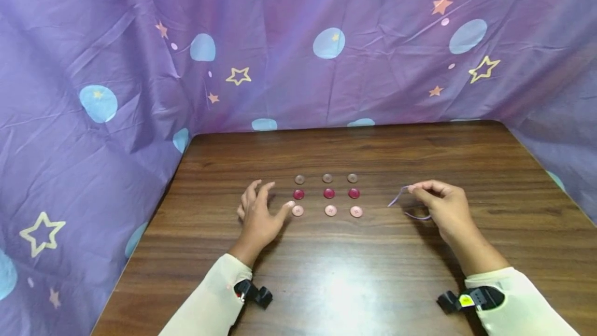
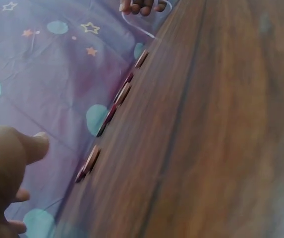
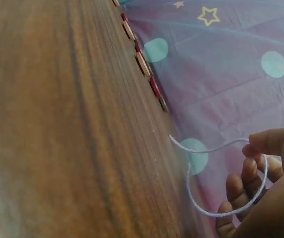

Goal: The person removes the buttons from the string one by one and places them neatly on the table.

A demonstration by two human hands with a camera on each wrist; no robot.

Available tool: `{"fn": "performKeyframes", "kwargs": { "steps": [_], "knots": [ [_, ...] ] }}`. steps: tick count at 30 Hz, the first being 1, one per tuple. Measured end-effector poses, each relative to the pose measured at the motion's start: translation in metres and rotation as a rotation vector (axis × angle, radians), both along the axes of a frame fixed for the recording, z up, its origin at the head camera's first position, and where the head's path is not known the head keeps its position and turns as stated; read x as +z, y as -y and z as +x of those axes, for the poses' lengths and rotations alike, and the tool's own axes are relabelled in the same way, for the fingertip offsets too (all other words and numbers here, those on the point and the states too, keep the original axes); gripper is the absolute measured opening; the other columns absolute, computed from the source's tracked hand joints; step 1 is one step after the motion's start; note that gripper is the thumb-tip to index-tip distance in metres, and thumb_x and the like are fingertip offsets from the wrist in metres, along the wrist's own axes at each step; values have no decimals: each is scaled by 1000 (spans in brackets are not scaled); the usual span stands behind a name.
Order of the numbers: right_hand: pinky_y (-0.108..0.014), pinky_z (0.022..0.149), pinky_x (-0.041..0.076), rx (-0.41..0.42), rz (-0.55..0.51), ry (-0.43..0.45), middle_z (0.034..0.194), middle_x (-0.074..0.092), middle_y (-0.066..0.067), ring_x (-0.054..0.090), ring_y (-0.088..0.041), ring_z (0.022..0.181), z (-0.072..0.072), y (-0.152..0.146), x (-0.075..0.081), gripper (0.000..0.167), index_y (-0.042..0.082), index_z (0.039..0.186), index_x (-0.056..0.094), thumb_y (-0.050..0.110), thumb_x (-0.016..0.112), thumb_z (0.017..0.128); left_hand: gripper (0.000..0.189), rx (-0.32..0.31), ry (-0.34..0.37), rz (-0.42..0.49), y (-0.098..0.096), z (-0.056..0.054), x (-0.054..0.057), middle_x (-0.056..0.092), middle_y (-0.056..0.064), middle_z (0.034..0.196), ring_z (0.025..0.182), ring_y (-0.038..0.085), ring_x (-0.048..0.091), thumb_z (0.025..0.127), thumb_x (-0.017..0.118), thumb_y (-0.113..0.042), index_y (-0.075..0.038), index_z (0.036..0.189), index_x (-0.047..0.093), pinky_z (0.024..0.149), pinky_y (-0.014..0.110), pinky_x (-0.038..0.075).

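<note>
Three rows of buttons lie on the table: brown ones [image 1: 327, 178] at the back, dark red ones [image 1: 329, 193] in the middle, pink ones [image 1: 330, 210] in front. My left hand [image 1: 261, 217] is at the left end of these rows, fingers spread and loosely bent, holding nothing. Its thumb tip overlaps the edge of the leftmost pink button [image 1: 298, 211] in the head view. To the right of the buttons, my right hand [image 1: 445, 206] pinches a thin light purple string [image 3: 216, 215] between thumb and forefinger. Both string ends hang down, one toward the buttons.
The brown wooden table [image 1: 298, 253] reaches back to a purple curtain [image 1: 280, 25] printed with stars and blue spots. Black wrist straps with cameras [image 1: 254, 294] sit over pale sleeves [image 1: 210, 294]. A bright reflection lies on the table's front middle.
</note>
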State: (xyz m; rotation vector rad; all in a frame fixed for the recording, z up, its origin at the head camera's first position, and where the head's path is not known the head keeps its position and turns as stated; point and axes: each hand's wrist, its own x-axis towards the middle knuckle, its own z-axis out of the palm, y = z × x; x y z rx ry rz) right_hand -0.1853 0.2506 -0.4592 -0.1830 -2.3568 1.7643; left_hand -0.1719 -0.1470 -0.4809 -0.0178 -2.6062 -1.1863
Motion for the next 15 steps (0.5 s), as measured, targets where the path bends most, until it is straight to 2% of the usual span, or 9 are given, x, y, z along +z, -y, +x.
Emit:
{"fn": "performKeyframes", "kwargs": {
  "steps": [4,6,15],
  "knots": [
    [-13,74,51,-2,-2,13,85,76,27,65,7,85,-1,-1,-1,15,18,90,84,10,76,100,82,-30,97,-59,5,0,1,30,25,174,161,48,21,90,85,-47,-11,157,54,122,76,14],
    [-14,74,51,1,-5,19,85,76,27,65,6,85,0,-1,-1,15,19,90,84,10,76,100,83,-39,122,-88,7,-1,1,28,25,175,162,49,19,91,84,-48,-11,159,52,123,76,13],
    [-16,72,52,1,3,28,82,73,30,63,4,84,2,-2,2,14,18,89,83,13,76,101,75,-37,142,-150,13,-4,3,24,29,175,162,54,17,102,69,-49,-8,161,49,123,80,13]
  ]
}}
